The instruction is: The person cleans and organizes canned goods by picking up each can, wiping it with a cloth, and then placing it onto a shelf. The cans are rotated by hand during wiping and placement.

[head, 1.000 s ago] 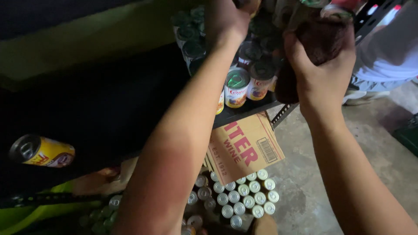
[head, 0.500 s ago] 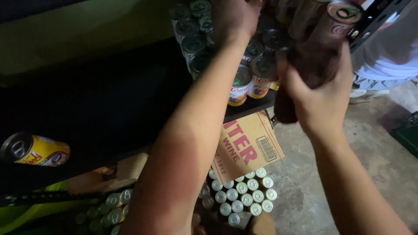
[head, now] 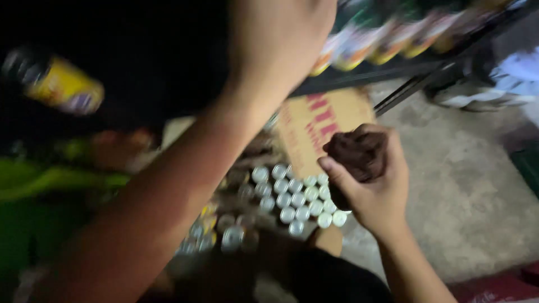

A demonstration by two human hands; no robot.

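Far left: a yellow-labelled can [head: 63, 85] lies on its side in the dark, blurred, above a green shape [head: 50, 185] that cannot be made out.
Left hand: the left hand [head: 278, 42] is raised high at the top of the frame, its back to the camera and its forearm running down toward the lower left. Its fingers are out of sight, so whether it grips anything cannot be told.
Floor, centre: a cluster of silver-topped cans [head: 292, 196] stands upright and packed close together, seen from above, beside a brown cardboard box flap [head: 320, 126] with red print.
Right hand: the right hand [head: 373, 185] is held low, above the right edge of the can cluster. It is clenched around a crumpled dark brown cloth [head: 356, 154], the thumb pressed along the cloth's left side and the fingers curled over its top.
Upper right: a dark metal shelf [head: 393, 67] carries a row of shelved cans [head: 387, 36] with coloured labels, smeared by motion blur.
Right: bare grey concrete floor [head: 466, 191] runs beneath the shelf, with a pale, indistinct bundle [head: 516, 73] at the frame's edge.
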